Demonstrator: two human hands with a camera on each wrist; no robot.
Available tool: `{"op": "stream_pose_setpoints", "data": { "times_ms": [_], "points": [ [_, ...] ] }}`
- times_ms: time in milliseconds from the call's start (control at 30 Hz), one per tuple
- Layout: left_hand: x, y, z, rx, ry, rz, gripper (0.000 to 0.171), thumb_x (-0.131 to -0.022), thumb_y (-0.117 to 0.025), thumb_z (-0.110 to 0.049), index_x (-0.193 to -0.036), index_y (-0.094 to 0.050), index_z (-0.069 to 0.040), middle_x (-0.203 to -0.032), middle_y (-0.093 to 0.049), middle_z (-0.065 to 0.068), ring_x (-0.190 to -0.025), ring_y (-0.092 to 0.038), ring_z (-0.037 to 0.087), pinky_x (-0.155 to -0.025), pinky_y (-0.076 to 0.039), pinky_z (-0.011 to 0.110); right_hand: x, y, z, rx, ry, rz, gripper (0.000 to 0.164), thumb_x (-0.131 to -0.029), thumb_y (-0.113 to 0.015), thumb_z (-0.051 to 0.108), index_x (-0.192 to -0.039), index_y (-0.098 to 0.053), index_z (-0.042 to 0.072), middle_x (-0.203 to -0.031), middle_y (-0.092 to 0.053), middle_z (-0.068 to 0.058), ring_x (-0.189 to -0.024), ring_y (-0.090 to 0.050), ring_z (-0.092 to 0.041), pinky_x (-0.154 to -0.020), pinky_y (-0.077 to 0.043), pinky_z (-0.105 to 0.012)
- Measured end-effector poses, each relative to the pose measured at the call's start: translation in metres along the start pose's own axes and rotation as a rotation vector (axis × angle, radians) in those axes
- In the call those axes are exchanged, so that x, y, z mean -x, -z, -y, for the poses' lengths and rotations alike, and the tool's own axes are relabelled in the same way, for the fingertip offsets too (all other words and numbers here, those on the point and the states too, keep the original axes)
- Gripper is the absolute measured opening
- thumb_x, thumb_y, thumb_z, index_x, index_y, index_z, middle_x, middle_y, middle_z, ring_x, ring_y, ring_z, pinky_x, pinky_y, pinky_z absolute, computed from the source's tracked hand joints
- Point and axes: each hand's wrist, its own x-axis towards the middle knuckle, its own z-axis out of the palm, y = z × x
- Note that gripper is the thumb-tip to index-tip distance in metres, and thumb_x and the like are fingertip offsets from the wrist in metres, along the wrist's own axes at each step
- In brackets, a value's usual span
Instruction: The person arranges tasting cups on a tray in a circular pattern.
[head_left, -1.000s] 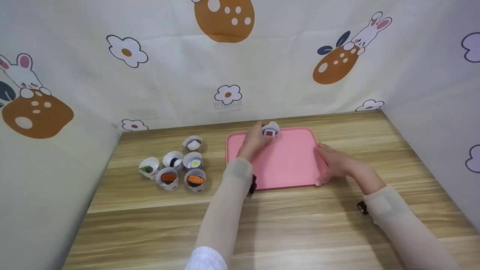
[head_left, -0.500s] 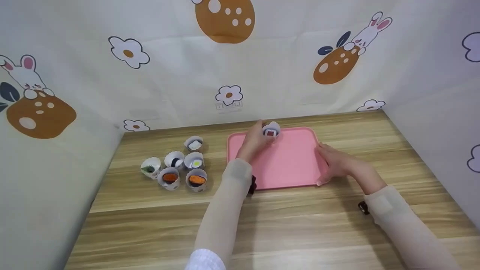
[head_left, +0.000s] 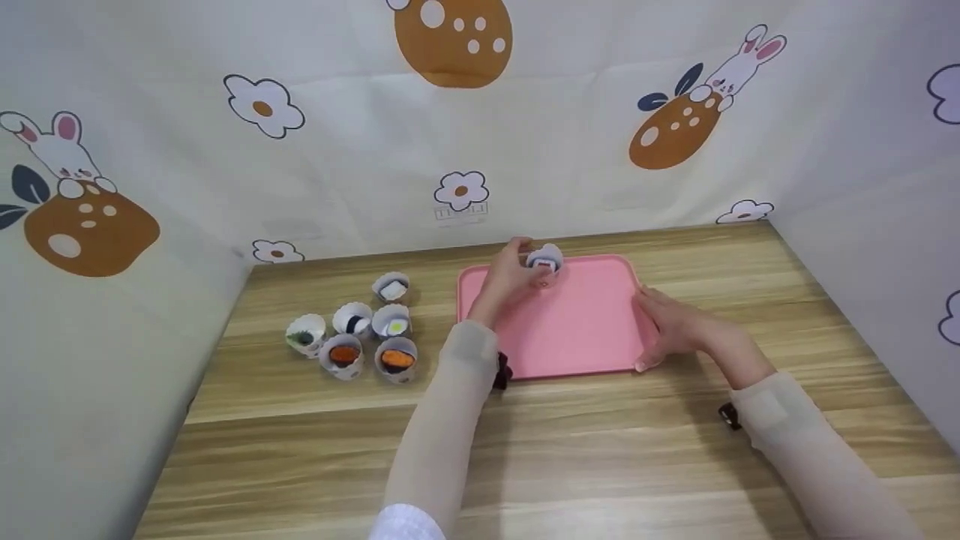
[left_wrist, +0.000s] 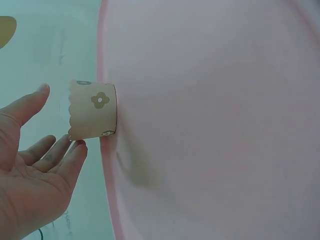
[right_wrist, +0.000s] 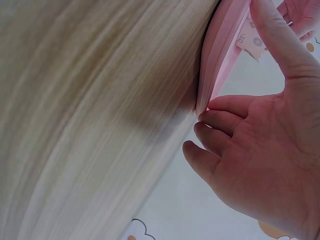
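Note:
A scallop-rimmed paper cup [left_wrist: 92, 110] with a flower print stands on the pink tray [head_left: 585, 330] near its back edge. Inside it lies a small white piece with a dark red centre. My left hand [head_left: 508, 281] is beside this cup; in the left wrist view its thumb stands apart from the cup and the fingertips are right at the rim. At the tray's right side, my right hand [head_left: 671, 326] touches the edge with spread thumb and fingers. In the right wrist view its index fingertip meets the tray rim [right_wrist: 215, 60].
Several similar cups stand left of the tray on the wooden table [head_left: 600, 450], among them one with an orange-topped sushi piece [head_left: 397, 358] and one with a green sprig [head_left: 300, 339]. A patterned cloth [head_left: 360, 150] rises behind the table and along both sides.
My left hand has loosened from the paper cup and drawn slightly left. The cup stays on the tray. My right hand keeps its place, while the head view has shifted a little.

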Motion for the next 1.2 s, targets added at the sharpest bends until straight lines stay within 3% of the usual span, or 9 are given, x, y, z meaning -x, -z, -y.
{"op": "stream_pose_setpoints", "data": {
  "times_ms": [433,1200],
  "points": [
    [0.007,0.009,0.003,0.145,-0.034,-0.013,0.065,-0.089,-0.074,-0.011,-0.146,-0.043,-0.002,-0.15,-0.05,0.016,-0.137,-0.051,0.031,-0.113,-0.045,0.037,0.0,0.001,0.002,-0.013,0.008,0.003,0.132,-0.066,-0.09,0.047,-0.155,-0.011,-0.01,-0.162,-0.004,-0.033,-0.15,-0.007,-0.051,-0.122,-0.013,-0.061],
    [0.025,0.021,-0.003,0.266,-0.098,0.029,0.065,-0.091,-0.07,-0.007,-0.148,-0.04,0.002,-0.152,-0.046,0.02,-0.139,-0.048,0.032,-0.114,-0.044,0.037,0.0,0.0,0.0,-0.012,0.026,-0.003,0.132,-0.067,-0.09,0.045,-0.154,-0.01,-0.011,-0.162,-0.003,-0.034,-0.149,-0.007,-0.053,-0.122,-0.013,-0.061]
  ]
}}
